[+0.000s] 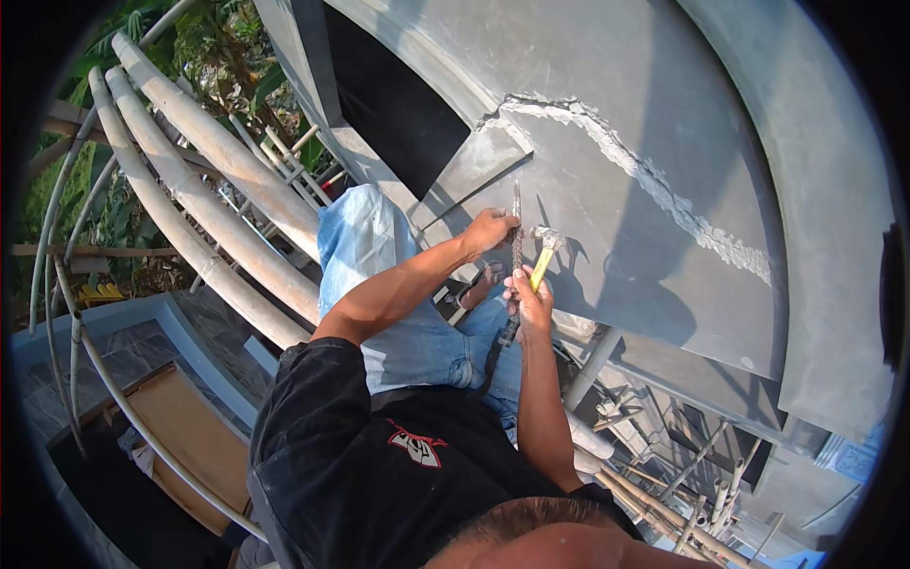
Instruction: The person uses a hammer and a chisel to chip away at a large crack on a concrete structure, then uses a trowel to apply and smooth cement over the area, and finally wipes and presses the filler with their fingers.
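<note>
My left hand is closed around a pointed, ribbed steel chisel, whose tip points up toward the grey wall. Just to its right, my right hand grips a hammer with a yellow handle and a dusty, pale head. The chisel's lower end reaches the fingers of my right hand; whether they hold it too, I cannot tell. A black grip shows below that hand. Ahead, a rough chipped groove runs across the grey plastered wall. Both tools are apart from the groove.
Thick bamboo poles of a scaffold run along my left. A dark opening lies in the wall at upper left. More bamboo scaffolding and a drop show at lower right. A brown wooden panel lies far below left.
</note>
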Available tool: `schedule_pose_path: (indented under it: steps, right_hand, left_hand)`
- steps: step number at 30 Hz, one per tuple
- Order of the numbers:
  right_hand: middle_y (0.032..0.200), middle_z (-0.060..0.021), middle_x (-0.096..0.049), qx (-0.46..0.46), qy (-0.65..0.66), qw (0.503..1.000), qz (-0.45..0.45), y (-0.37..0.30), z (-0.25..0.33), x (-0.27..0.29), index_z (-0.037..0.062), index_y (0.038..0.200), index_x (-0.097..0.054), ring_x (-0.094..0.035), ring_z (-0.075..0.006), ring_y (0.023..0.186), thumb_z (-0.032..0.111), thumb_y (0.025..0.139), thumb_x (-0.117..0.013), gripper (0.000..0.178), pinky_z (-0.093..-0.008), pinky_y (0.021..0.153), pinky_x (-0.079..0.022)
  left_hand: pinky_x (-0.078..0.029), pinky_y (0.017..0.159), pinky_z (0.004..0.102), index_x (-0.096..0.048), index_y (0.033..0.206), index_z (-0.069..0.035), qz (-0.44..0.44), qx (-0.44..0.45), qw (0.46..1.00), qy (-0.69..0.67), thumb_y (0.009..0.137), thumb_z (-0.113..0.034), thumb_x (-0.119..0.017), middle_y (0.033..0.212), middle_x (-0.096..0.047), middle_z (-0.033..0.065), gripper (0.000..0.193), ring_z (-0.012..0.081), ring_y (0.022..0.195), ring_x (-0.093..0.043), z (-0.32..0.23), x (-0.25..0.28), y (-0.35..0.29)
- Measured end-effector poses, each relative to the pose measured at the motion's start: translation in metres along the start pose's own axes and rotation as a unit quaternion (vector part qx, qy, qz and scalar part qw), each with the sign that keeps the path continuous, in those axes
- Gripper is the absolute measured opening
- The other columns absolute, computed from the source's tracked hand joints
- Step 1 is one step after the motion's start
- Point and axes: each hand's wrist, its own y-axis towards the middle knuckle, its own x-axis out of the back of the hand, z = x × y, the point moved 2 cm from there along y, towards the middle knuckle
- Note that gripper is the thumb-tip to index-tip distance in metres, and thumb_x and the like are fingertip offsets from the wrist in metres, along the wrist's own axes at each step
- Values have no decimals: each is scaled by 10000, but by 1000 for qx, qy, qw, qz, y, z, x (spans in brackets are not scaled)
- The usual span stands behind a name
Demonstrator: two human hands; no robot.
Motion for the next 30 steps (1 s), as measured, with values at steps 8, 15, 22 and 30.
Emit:
schedule_pose_path:
  steps: [8, 15, 22, 30]
  right_hand:
    - [799, -68, -618, -11, 81, 996, -31, -40, 1, 36, -14, 1160, -523, -542, -97, 576, 216, 881, -643, 381, -207, 444, -404]
    - [771, -66, -614, -15, 59, 997, -57, -63, -5, 62, -3, 1118, -550, -550, -96, 564, 190, 881, -643, 320, -203, 424, -398]
    - [771, -70, -622, -15, 75, 994, -73, -70, -8, 70, 5, 1106, -561, -554, -98, 561, 184, 894, -637, 288, -202, 424, -402]
    - [768, -67, -621, -12, 72, 996, -50, -69, -6, 64, 6, 1099, -563, -554, -97, 560, 183, 895, -636, 280, -200, 433, -405]
  left_hand:
    - [-424, 951, 334, -474, 1288, 98, -320, -126, 937, -67, 835, -213, -536, 1112, -607, 212, 553, 302, 1087, -577, -29, 75, 110]
    - [-436, 906, 327, -482, 1253, 123, -408, -124, 905, 14, 814, -137, -524, 1210, -564, 247, 512, 285, 1097, -569, -24, 101, 172]
    - [-476, 843, 376, -558, 1138, 122, -429, -67, 900, 30, 791, -95, -490, 1089, -603, 272, 415, 338, 1031, -611, -33, 91, 173]
    - [-501, 764, 370, -618, 1075, 94, -474, -128, 861, 128, 802, -105, -511, 980, -657, 220, 355, 289, 910, -651, -23, 120, 171]
